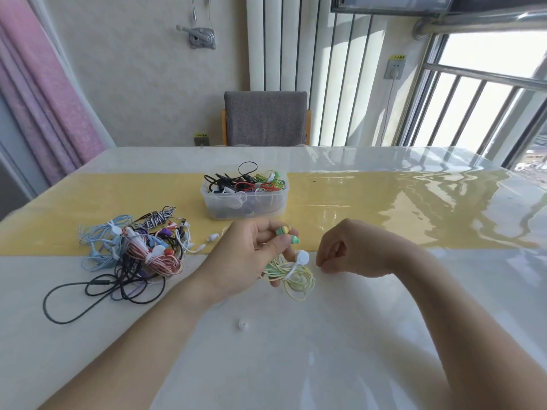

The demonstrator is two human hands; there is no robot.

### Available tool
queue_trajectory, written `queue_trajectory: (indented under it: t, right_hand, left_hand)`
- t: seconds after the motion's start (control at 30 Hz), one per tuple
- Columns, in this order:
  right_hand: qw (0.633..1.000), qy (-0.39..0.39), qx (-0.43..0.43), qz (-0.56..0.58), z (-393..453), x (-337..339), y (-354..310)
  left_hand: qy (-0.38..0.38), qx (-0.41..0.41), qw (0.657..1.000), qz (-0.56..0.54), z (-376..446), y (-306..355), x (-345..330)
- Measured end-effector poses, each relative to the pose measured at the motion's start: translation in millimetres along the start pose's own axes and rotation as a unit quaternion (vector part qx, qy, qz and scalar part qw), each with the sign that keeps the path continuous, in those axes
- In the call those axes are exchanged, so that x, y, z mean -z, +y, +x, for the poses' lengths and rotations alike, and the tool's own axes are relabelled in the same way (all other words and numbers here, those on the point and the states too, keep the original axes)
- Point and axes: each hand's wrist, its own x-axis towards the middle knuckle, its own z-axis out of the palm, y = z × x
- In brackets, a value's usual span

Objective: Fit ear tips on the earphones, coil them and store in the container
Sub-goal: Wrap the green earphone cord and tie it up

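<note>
My left hand (245,255) pinches the green buds (287,234), with the thin pale coil (291,275) hanging under it, clipped by a white round tie (302,257). Right hand (349,250) is curled, can't tell if it's holding anything. Clear plastic tub (244,199) sits behind, tangled pile (136,250) on the left, a tiny tip (242,324) loose on the glossy table (384,321).

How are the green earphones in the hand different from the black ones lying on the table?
The green earphones are wound into a small coil, held up by the left hand; the black earphones sprawl in wide loose loops on the table. The green cord is pale, the black one dark. Both are outside the container.
</note>
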Motion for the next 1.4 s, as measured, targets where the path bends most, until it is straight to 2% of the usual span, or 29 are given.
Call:
queue_trajectory:
  t: [0.3, 0.37, 0.43, 0.5, 0.57, 0.6, 0.67, 0.77, 0.97, 1.13, 1.4]
  right_hand:
    - [0.999, 0.022, 0.032, -0.033, 6, -10, -9]
    - [0.998, 0.048, 0.027, 0.002, 5, -6, -9]
    - [0.99, 0.093, 0.04, 0.101, 2, 2, -10]
    - [0.956, 0.12, 0.071, 0.259, -3, 9, -13]
    - [0.898, 0.125, 0.106, 0.409, -8, 12, -19]
    - [0.873, 0.123, 0.117, 0.458, -9, 11, -21]
    - [0.847, 0.111, 0.128, 0.504, -7, 9, -24]
    - [0.841, 0.086, 0.135, 0.517, -2, 2, -26]
    - [0.838, 0.049, 0.172, 0.516, 1, -10, -33]
    - [0.85, 0.093, 0.181, 0.486, 6, -16, -35]
    - [0.845, 0.129, 0.197, 0.479, 7, -21, -36]
  left_hand:
    - [0.029, -0.067, 0.997, 0.028, -1, -2, -4]
    - [0.041, -0.07, 0.996, 0.022, -1, -3, -3]
    - [0.045, -0.073, 0.996, 0.011, 1, -4, -3]
    - [0.05, -0.079, 0.996, -0.005, 1, -4, -3]
    - [0.066, -0.088, 0.994, -0.028, 1, -4, -4]
    - [0.074, -0.093, 0.992, -0.038, 1, -4, -5]
    - [0.086, -0.109, 0.99, -0.04, 1, -5, -4]
    - [0.102, -0.127, 0.986, -0.022, 2, -7, -4]
    - [0.105, -0.123, 0.985, -0.056, 1, -5, -9]
    - [0.119, -0.103, 0.985, -0.072, 0, -2, -10]
    - [0.128, -0.058, 0.98, -0.138, -1, 2, -11]
